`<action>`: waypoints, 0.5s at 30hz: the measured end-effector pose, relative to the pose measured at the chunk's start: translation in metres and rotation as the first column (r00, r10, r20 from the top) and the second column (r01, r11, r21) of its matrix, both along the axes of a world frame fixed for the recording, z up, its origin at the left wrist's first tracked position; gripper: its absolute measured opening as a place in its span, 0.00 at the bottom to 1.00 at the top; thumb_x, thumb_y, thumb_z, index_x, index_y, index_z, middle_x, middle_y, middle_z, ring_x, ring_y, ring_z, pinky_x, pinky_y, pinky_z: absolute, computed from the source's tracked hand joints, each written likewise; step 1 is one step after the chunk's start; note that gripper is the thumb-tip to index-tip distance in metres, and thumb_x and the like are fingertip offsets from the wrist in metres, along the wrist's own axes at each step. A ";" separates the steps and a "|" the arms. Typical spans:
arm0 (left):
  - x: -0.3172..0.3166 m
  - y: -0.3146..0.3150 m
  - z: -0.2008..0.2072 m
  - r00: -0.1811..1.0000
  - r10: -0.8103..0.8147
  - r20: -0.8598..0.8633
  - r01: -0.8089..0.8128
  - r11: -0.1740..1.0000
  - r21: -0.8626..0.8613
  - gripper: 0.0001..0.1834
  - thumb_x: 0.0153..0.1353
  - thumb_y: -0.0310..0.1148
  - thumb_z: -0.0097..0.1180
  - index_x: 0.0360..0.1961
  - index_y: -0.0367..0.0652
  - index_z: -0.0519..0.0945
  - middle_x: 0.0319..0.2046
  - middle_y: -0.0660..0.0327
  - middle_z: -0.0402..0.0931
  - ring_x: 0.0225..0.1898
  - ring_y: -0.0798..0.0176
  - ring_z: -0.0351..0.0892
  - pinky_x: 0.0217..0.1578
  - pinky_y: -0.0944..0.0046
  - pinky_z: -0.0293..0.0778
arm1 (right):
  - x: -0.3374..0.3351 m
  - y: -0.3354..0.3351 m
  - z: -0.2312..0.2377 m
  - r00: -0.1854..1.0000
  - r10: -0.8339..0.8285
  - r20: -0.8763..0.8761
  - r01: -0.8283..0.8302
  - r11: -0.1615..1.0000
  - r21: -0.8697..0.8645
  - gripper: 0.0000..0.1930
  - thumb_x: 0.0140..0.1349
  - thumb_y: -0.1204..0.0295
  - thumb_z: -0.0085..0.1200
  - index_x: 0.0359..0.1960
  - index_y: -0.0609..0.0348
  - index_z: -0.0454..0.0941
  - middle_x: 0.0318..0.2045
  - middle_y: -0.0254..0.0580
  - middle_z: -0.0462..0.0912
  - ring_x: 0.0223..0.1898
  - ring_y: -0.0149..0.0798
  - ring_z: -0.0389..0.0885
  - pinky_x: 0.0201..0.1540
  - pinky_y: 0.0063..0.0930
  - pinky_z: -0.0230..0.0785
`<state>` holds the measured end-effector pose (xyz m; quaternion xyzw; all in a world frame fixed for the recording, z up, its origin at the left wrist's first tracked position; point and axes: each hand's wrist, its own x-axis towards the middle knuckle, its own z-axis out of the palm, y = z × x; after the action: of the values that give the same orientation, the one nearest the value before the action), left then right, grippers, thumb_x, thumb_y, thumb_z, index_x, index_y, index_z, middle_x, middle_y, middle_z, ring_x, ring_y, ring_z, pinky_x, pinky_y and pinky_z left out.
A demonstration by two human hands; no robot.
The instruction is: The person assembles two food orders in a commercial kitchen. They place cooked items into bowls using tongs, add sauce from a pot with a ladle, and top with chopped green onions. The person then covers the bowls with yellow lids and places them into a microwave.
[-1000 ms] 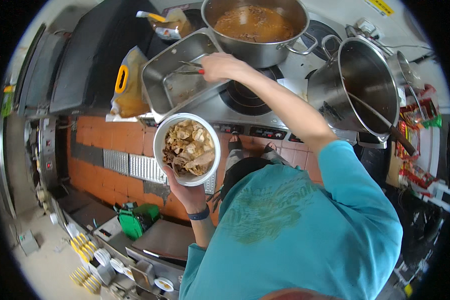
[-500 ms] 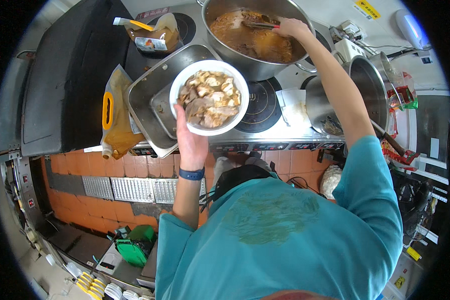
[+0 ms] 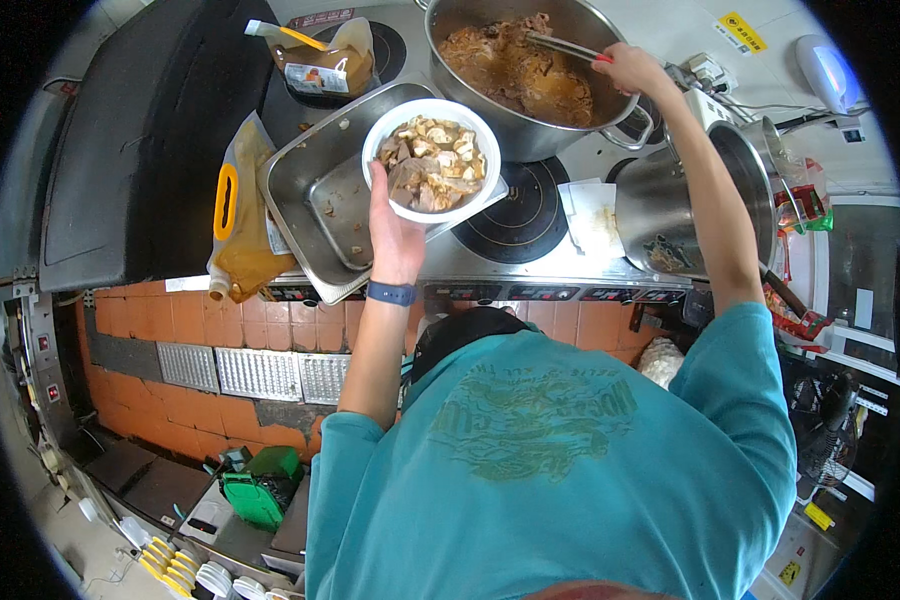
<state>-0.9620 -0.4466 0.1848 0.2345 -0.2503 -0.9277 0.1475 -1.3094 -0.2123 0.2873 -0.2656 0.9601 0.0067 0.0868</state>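
My left hand (image 3: 398, 240) holds up a white bowl (image 3: 372, 150) from beneath, thumb along its side. Cut meat pieces (image 3: 432, 165) in brown sauce fill the bowl. It hangs over the right part of a steel tray (image 3: 288, 172). My right hand (image 3: 635, 70) is closed round the red-gripped end of metal tongs (image 3: 570, 47). The tongs reach into a big steel pot (image 3: 520, 138) at the back, their tips against meat (image 3: 525, 45) lying in brown broth. What the tips grip, if anything, I cannot make out.
Sauce pouches (image 3: 240, 230) (image 3: 330, 65) with yellow handles lie left of and behind the tray. A bare cooktop ring (image 3: 520, 215) sits before the pot. Right of it are white paper (image 3: 592, 215) and a tilted steel pot (image 3: 660, 215). A black bulky unit (image 3: 140, 150) stands far left.
The tongs have lifted and now slant up out of the broth, with more meat heaped at their tips. My right hand has shifted slightly right. The bowl stays held over the tray.
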 end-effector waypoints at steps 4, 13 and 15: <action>-0.011 0.001 -0.005 0.999 0.021 -0.030 -0.020 0.999 0.048 0.33 0.73 0.57 0.41 0.71 0.49 0.62 0.68 0.57 0.64 0.69 0.55 0.64 0.67 0.49 0.61 | 0.028 0.019 0.023 0.984 -0.048 0.169 0.068 0.991 -0.114 0.20 0.69 0.56 0.53 0.42 0.65 0.82 0.16 0.40 0.78 0.15 0.35 0.77 0.19 0.33 0.70; -0.019 -0.002 -0.016 0.995 -0.033 -0.090 0.039 0.997 0.060 0.32 0.74 0.56 0.38 0.70 0.48 0.62 0.68 0.56 0.65 0.69 0.53 0.64 0.68 0.46 0.61 | 0.087 0.041 0.045 0.982 -0.051 0.184 0.074 0.990 -0.120 0.19 0.68 0.55 0.53 0.45 0.59 0.82 0.17 0.35 0.77 0.16 0.30 0.75 0.20 0.28 0.68; -0.022 -0.002 -0.020 0.993 -0.052 -0.104 0.061 0.995 0.080 0.32 0.74 0.57 0.39 0.70 0.48 0.62 0.68 0.56 0.65 0.68 0.52 0.64 0.67 0.45 0.62 | 0.101 0.043 0.059 0.985 -0.030 0.172 0.056 0.988 -0.147 0.19 0.68 0.56 0.53 0.46 0.59 0.83 0.16 0.35 0.77 0.16 0.29 0.74 0.21 0.27 0.68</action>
<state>-0.9841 -0.4490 0.1645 0.1858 -0.2101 -0.9518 0.1239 -1.2080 -0.1693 0.3464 -0.2503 0.9525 -0.0907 0.1479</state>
